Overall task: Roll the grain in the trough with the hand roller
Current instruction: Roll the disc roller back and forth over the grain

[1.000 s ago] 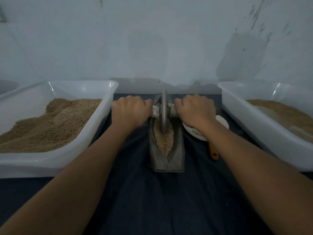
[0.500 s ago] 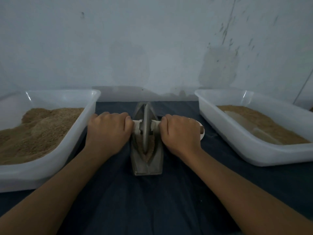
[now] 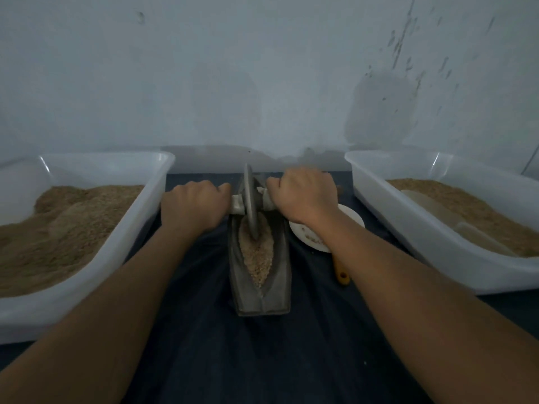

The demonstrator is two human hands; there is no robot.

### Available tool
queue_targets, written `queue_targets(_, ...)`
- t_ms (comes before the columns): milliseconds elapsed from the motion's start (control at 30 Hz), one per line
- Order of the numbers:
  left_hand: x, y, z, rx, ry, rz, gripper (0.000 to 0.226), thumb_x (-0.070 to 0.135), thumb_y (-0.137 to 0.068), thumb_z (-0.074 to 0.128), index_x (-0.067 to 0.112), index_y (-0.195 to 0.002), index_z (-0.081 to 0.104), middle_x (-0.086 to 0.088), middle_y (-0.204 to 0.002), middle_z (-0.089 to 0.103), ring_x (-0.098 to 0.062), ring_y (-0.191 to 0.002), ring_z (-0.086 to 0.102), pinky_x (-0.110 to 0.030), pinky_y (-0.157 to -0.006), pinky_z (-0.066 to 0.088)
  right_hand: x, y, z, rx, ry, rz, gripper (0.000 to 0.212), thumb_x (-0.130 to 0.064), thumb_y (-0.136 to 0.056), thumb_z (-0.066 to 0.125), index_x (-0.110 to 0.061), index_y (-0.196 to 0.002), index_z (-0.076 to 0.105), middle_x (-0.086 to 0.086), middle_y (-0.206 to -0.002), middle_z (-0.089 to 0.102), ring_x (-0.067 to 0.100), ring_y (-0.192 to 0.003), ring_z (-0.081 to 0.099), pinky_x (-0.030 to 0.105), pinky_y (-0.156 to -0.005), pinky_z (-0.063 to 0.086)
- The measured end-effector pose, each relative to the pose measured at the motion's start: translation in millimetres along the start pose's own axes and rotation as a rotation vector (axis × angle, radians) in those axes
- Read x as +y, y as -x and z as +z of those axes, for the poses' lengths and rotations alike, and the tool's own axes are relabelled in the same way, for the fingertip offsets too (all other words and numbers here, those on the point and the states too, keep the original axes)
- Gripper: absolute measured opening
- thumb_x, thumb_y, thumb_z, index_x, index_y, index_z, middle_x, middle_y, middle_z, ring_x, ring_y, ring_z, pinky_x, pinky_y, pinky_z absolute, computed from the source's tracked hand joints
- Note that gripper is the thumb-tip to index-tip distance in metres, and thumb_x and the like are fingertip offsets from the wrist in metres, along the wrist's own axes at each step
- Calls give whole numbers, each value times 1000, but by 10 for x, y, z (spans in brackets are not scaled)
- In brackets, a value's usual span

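Note:
A grey boat-shaped trough (image 3: 278, 287) lies lengthwise on the dark cloth in front of me, with pale grain (image 3: 258, 258) heaped in its groove. The hand roller's grey disc (image 3: 250, 202) stands upright in the far half of the groove, its lower edge in the grain. My left hand (image 3: 194, 207) grips the axle's left handle. My right hand (image 3: 303, 193) grips the right handle, a little farther forward and higher than the left. The handles are mostly hidden in my fists.
A white plastic tub (image 3: 140, 217) heaped with brown grain stands at the left. A second white tub (image 3: 388, 217) at the right holds grain and a pale scoop. A white dish (image 3: 309, 237) and an orange-handled tool (image 3: 341, 272) lie beside the trough. A wall rises close behind.
The roller has moved away from me along the trough to its far end, uncovering the grain in the near half. Both hands moved forward with it.

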State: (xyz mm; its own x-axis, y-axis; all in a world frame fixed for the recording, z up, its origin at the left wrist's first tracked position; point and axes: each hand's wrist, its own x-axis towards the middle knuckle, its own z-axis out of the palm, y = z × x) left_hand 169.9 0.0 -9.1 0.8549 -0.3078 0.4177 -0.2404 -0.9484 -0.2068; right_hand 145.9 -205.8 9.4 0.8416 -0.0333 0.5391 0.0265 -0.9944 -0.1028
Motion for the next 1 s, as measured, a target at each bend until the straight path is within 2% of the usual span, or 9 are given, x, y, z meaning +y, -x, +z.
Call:
queue_targets(133, 40, 455, -121, 125, -101, 124, 8, 22, -103, 44, 16, -102, 47, -7, -91, 60, -31, -78, 62, -34, -57, 34, -5, 431, -104, 101, 61, -54, 50, -36, -100, 30, -22, -52, 36, -6, -53, 36, 23, -53, 39, 32, -52, 14)
queue_targets(233, 61, 754, -244, 223, -6, 81, 25, 28, -104, 26, 20, -90, 45, 0, -80, 54, -25, -68, 50, -34, -60, 38, -20, 749, -241, 172, 48, -122, 48, -37, -100, 18, -22, -59, 40, -8, -54, 37, 18, -48, 37, 32, -52, 22)
queue_targets(333, 62, 1020, -378, 302, 179, 14, 38, 37, -104, 14, 25, -85, 44, 6, -75, 49, -19, -67, 39, -37, -60, 31, -11, 970, -324, 270, -11, -207, 41, -33, -104, 28, -21, -68, 45, -7, -61, 39, 18, -52, 36, 36, -58, 25)
queue_targets(533, 53, 878, -294, 349, 118, 76, 32, 30, -102, 22, 22, -79, 43, 2, -69, 49, -22, -60, 40, -32, -56, 27, 0, 891, -215, 324, -14, -183, 42, -33, -102, 30, -20, -64, 42, -7, -57, 37, 19, -48, 34, 33, -55, 21)
queue_targets(633, 38, 591, -132, 247, -83, 179, 16, 16, -97, 44, 17, -81, 44, -7, -71, 57, -26, -58, 50, -29, -51, 26, 15, 614, -76, 293, 11, -83, 48, -36, -96, 27, -21, -51, 34, -9, -48, 29, 15, -42, 24, 28, -52, 10)
queue_targets(700, 8, 368, -79, 174, -132, 161, 14, 11, -95, 56, 14, -85, 48, -9, -74, 58, -28, -63, 57, -25, -50, 18, 42, 312, 25, 160, 39, -28, 52, -42, -94, 24, -19, -50, 38, -4, -52, 36, 19, -49, 31, 31, -53, 16)
queue_targets(800, -26, -5, 40, 70, -48, 66, 12, 22, -105, 40, 18, -94, 41, -7, -86, 51, -31, -81, 59, -30, -51, 21, 85, -84, 132, 21, 29, -16, 56, -47, -101, 28, -18, -58, 48, -1, -60, 45, 20, -56, 39, 34, -53, 20)
queue_targets(867, -56, -161, 76, -12, 32, 7, 20, 27, -104, 31, 17, -96, 46, -4, -83, 48, -27, -76, 49, -29, -55, 22, 87, -223, 158, -15, 1, -3, 55, -48, -101, 30, -17, -62, 53, 0, -64, 51, 17, -58, 43, 33, -54, 24)
queue_targets(1000, -9, -37, 35, 57, -19, 15, 20, 25, -103, 29, 17, -100, 46, -3, -81, 40, -26, -75, 44, -30, -55, 23, 74, -114, 134, 13, 6, -20, 59, -50, -94, 22, -16, -57, 53, 1, -58, 51, 18, -53, 43, 33, -51, 22)
